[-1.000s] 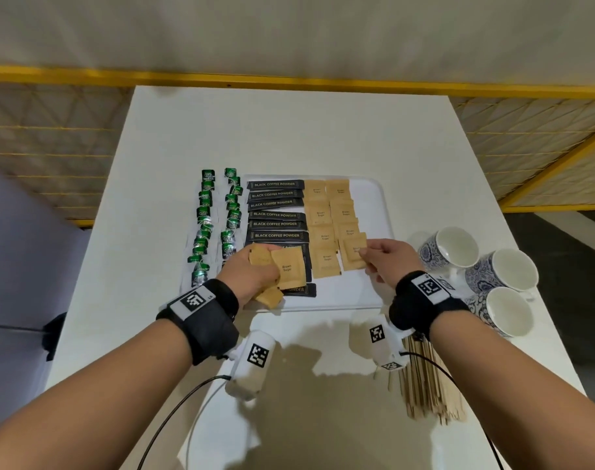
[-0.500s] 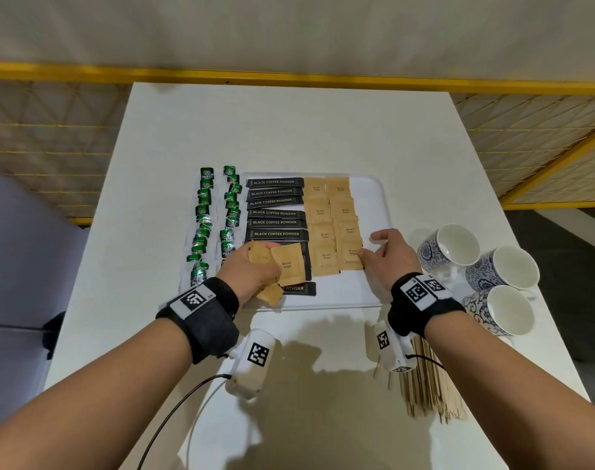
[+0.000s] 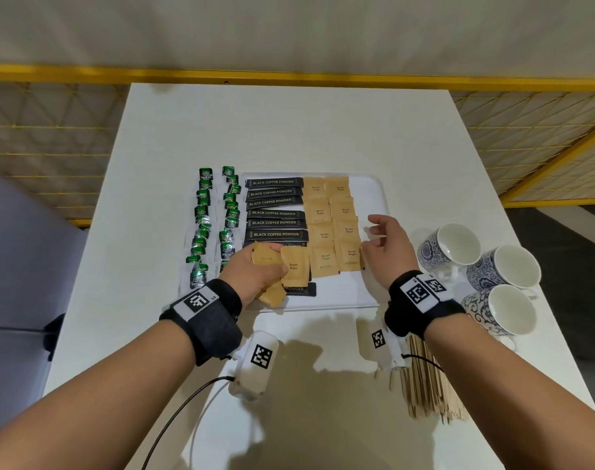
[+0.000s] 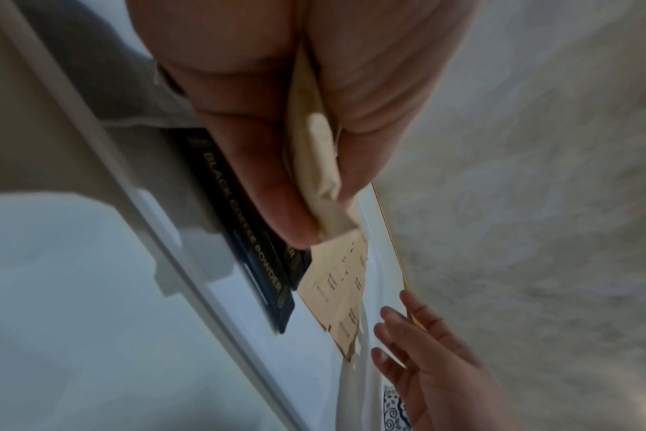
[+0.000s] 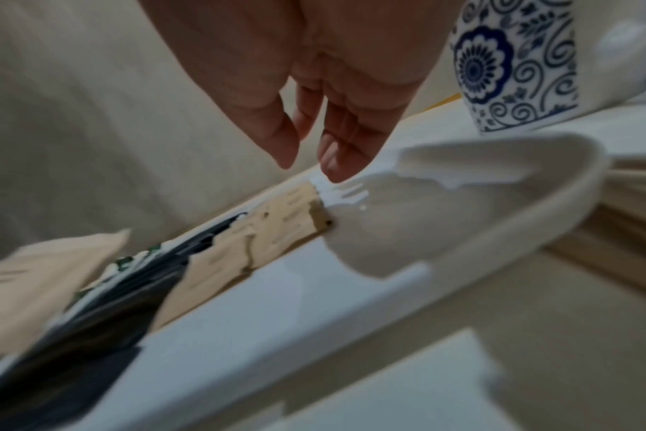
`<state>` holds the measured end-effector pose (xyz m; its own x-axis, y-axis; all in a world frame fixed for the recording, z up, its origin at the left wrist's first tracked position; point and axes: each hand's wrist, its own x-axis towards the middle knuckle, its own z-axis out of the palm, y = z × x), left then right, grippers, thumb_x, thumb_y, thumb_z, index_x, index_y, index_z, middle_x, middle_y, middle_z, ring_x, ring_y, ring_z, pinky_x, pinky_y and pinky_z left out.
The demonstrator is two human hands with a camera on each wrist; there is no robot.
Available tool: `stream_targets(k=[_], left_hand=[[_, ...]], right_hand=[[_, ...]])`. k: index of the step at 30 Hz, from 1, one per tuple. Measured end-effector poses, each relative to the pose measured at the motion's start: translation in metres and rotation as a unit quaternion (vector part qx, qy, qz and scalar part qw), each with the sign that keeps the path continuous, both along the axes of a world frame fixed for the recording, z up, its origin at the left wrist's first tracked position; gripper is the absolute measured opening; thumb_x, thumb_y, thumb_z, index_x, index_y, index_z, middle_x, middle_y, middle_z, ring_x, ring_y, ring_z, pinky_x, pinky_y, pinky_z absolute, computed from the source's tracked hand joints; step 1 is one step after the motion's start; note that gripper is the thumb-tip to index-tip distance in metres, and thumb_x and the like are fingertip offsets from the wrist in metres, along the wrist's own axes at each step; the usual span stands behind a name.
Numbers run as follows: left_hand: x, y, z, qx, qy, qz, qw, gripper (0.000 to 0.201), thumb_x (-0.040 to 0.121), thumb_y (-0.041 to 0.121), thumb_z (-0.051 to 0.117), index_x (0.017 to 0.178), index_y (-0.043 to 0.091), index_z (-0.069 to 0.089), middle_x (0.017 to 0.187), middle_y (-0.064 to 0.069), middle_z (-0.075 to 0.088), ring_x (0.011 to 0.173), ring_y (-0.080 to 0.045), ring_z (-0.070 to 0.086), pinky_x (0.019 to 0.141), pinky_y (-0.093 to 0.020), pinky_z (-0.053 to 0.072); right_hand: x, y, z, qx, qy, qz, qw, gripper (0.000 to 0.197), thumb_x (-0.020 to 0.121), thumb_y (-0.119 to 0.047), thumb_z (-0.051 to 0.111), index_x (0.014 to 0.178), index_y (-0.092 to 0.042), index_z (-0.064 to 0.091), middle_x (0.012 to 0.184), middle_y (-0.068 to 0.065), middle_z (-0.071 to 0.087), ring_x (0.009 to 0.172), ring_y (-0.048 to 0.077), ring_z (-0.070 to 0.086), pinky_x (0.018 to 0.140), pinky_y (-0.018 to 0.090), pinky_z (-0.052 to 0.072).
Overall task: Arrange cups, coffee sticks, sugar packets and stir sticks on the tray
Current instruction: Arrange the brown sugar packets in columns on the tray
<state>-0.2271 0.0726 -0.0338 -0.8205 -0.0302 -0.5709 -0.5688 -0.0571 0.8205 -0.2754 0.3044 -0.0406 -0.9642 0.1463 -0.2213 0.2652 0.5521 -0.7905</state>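
Right hand (image 3: 386,247) now lifted off sugar packets (image 3: 333,228), fingers loose.

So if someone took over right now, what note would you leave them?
Left hand: grips spare brown sugar packets over the tray's near left.
Right hand: open, empty, beside the laid sugar rows.
Done: coffee sticks and two sugar columns on the tray.
Left: remaining packets, three cups and stir sticks, all on the table to the right.

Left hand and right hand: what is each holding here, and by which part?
The left hand grips a small bunch of brown sugar packets by their near ends. The right hand holds nothing, fingers relaxed above the tray.
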Motion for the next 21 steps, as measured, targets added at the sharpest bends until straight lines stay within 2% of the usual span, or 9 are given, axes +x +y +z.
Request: stream_targets(k=[3, 6, 9, 11, 13, 15, 17, 19, 21], left_hand=[[0.001, 0.002, 0.0, 0.01, 0.004, -0.01, 1.0, 0.028, 0.079, -0.005, 0.07, 0.099, 0.014, 0.064, 0.096, -0.016, 0.069, 0.08, -0.027, 0.065, 0.081, -0.046, 0.055], [0.002, 0.005, 0.001, 0.013, 0.009, -0.024, 1.0, 0.027, 0.079, -0.005, 0.07, 0.093, 0.017, 0.064, 0.087, -0.01, 0.069, 0.072, -0.024, 0.065, 0.073, -0.039, 0.057], [0.003, 0.008, 0.003, 0.012, 0.018, -0.037, 0.999, 0.026, 0.079, -0.005, 0.07, 0.094, 0.016, 0.064, 0.081, -0.008, 0.068, 0.064, -0.021, 0.064, 0.06, -0.03, 0.057], [0.003, 0.009, 0.004, 0.005, 0.022, -0.044, 0.999, 0.026, 0.079, -0.004, 0.071, 0.093, 0.017, 0.064, 0.08, -0.007, 0.068, 0.064, -0.019, 0.063, 0.058, -0.028, 0.056], [0.004, 0.009, 0.004, 0.001, 0.021, -0.052, 0.998, 0.027, 0.078, -0.003, 0.072, 0.093, 0.017, 0.064, 0.082, -0.008, 0.067, 0.069, -0.021, 0.063, 0.066, -0.033, 0.056], [0.005, 0.008, 0.003, 0.005, 0.011, -0.057, 0.998, 0.032, 0.075, -0.004, 0.074, 0.096, 0.017, 0.064, 0.084, -0.008, 0.068, 0.072, -0.021, 0.063, 0.071, -0.035, 0.056], [0.008, 0.009, 0.003, 0.012, 0.004, -0.067, 0.998, 0.037, 0.073, -0.008, 0.074, 0.099, 0.016, 0.063, 0.086, -0.005, 0.068, 0.072, -0.017, 0.063, 0.067, -0.031, 0.057], [0.009, 0.01, 0.003, 0.006, 0.002, -0.068, 0.998, 0.038, 0.075, -0.01, 0.071, 0.099, 0.017, 0.062, 0.089, -0.006, 0.067, 0.075, -0.017, 0.063, 0.069, -0.03, 0.055], [0.009, 0.01, 0.002, -0.004, 0.004, -0.046, 0.999, 0.035, 0.076, -0.008, 0.071, 0.098, 0.018, 0.063, 0.088, -0.006, 0.065, 0.079, -0.02, 0.061, 0.071, -0.031, 0.054]], right_hand=[[0.016, -0.014, 0.004, -0.043, 0.006, 0.086, 0.995, 0.028, 0.091, -0.014, 0.053, 0.112, -0.032, 0.059, 0.104, -0.006, 0.063, 0.087, 0.006, 0.061, 0.08, 0.02, 0.049], [0.032, -0.032, 0.006, -0.073, -0.033, 0.159, 0.984, 0.03, 0.09, -0.026, 0.06, 0.118, -0.036, 0.059, 0.109, -0.009, 0.063, 0.098, 0.008, 0.062, 0.093, 0.027, 0.048], [0.038, -0.043, 0.011, -0.054, -0.049, 0.209, 0.975, 0.047, 0.088, -0.029, 0.064, 0.132, -0.036, 0.05, 0.111, -0.013, 0.057, 0.099, 0.006, 0.055, 0.087, 0.016, 0.041], [0.041, -0.046, 0.013, -0.028, -0.042, 0.234, 0.971, 0.048, 0.087, -0.023, 0.065, 0.132, -0.036, 0.052, 0.104, -0.018, 0.054, 0.09, 0.005, 0.054, 0.08, 0.014, 0.04], [0.041, -0.045, 0.011, -0.066, -0.059, 0.202, 0.975, 0.037, 0.085, -0.014, 0.067, 0.119, -0.028, 0.064, 0.09, -0.015, 0.059, 0.073, 0.006, 0.054, 0.073, 0.018, 0.045], [0.04, -0.043, 0.009, -0.161, -0.102, 0.126, 0.974, 0.022, 0.086, -0.006, 0.066, 0.102, -0.02, 0.07, 0.078, -0.001, 0.064, 0.067, 0.014, 0.056, 0.063, 0.022, 0.05], [0.041, -0.041, 0.012, -0.242, -0.134, 0.052, 0.959, 0.017, 0.087, -0.001, 0.063, 0.094, -0.016, 0.07, 0.08, 0.01, 0.067, 0.064, 0.018, 0.058, 0.059, 0.02, 0.052], [0.044, -0.039, 0.012, -0.281, -0.151, 0.016, 0.948, 0.016, 0.088, 0.002, 0.061, 0.097, -0.01, 0.066, 0.082, 0.011, 0.067, 0.058, 0.014, 0.061, 0.057, 0.018, 0.054], [0.047, -0.037, 0.008, -0.268, -0.162, 0.03, 0.949, 0.021, 0.088, 0.003, 0.061, 0.107, -0.006, 0.063, 0.073, 0.006, 0.065, 0.056, 0.014, 0.061, 0.057, 0.022, 0.055]])
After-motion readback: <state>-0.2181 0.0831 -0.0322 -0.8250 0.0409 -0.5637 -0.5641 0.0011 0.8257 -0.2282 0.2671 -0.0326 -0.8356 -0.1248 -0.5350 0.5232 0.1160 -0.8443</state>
